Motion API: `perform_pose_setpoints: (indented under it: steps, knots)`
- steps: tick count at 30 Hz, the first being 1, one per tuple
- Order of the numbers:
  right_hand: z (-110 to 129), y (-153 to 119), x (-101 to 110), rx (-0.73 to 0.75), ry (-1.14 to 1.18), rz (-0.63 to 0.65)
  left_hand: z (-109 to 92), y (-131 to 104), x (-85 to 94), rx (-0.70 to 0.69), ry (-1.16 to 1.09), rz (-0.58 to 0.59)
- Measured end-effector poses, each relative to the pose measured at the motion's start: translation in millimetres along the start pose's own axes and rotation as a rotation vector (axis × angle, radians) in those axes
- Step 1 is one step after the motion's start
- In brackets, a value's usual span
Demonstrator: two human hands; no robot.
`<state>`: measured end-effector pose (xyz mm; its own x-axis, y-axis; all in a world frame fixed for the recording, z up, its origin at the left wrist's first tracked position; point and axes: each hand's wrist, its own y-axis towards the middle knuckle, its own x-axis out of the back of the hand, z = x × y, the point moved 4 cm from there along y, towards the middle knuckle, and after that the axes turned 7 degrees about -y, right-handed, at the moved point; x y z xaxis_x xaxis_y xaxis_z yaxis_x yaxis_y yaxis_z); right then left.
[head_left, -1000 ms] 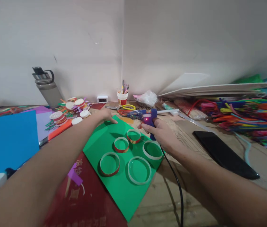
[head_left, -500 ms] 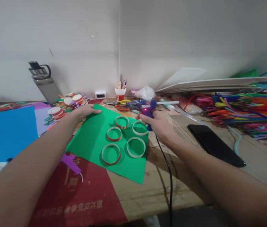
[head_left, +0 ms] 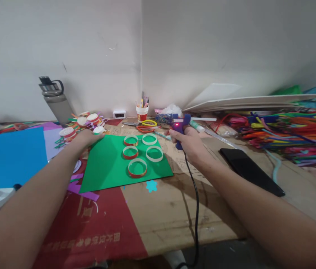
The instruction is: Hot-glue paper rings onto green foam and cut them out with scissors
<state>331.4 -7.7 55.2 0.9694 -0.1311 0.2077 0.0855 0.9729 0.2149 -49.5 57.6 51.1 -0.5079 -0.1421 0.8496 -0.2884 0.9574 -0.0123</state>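
A green sheet (head_left: 107,160) lies on the cardboard-covered table, with several paper rings standing on it, one of them a red-and-white ring (head_left: 137,169) nearest me. My left hand (head_left: 87,137) is closed at the sheet's back left corner, thumb along the edge. In my right hand (head_left: 190,140) is a blue glue gun (head_left: 178,130) with a red light on, a white glue stick out of its back and its nozzle end pointing left. The gun is to the right of the sheet, and its black cord (head_left: 195,201) hangs down over the table's front edge.
A blue sheet (head_left: 12,160) and small drum-like paper pieces (head_left: 67,133) are at the left. Behind stand a grey bottle (head_left: 57,104) and a pen cup (head_left: 142,113). At the right lie a black phone (head_left: 251,171) and coloured pipe cleaners (head_left: 294,134). A turquoise flower shape (head_left: 151,185) lies in front.
The green sheet has turned and moved left with its rings, uncovering the turquoise flower shape. My left hand has shifted left, and the glue gun has moved slightly right, away from the rings.
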Motion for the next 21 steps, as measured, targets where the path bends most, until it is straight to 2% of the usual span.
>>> perform_pose_setpoints:
  steps: [2, 4, 6, 8, 11, 13, 21]
  knots:
    - [-3.4, 3.5, 1.8, -0.013, 0.012, -0.023, -11.1, -0.3, 3.8, -0.038, 0.141, -0.063]
    - [-6.6, 6.2, 3.0, -0.017, 0.021, -0.033, -26.2, -0.6, -0.3, -0.159, 0.220, -0.085]
    - [-8.3, 7.7, 3.6, 0.001, 0.039, -0.028, -44.6, -1.9, -14.1, -0.409, 0.314, -0.028]
    - [-8.2, 8.4, 4.2, 0.026, 0.059, -0.015, -53.9, 0.0, -30.2, -0.492, 0.328, 0.047]
    - [-5.1, 9.5, 7.5, 0.065, 0.087, -0.017, -59.1, 7.3, -49.9, -0.522, 0.362, 0.133]
    - [-2.1, 11.0, 11.4, 0.090, 0.111, -0.039, -60.1, 13.4, -57.0, -0.536, 0.390, 0.180]
    - [1.2, 18.1, 20.9, 0.098, 0.173, -0.073, -63.2, 29.2, -54.7, -0.568, 0.467, 0.334]
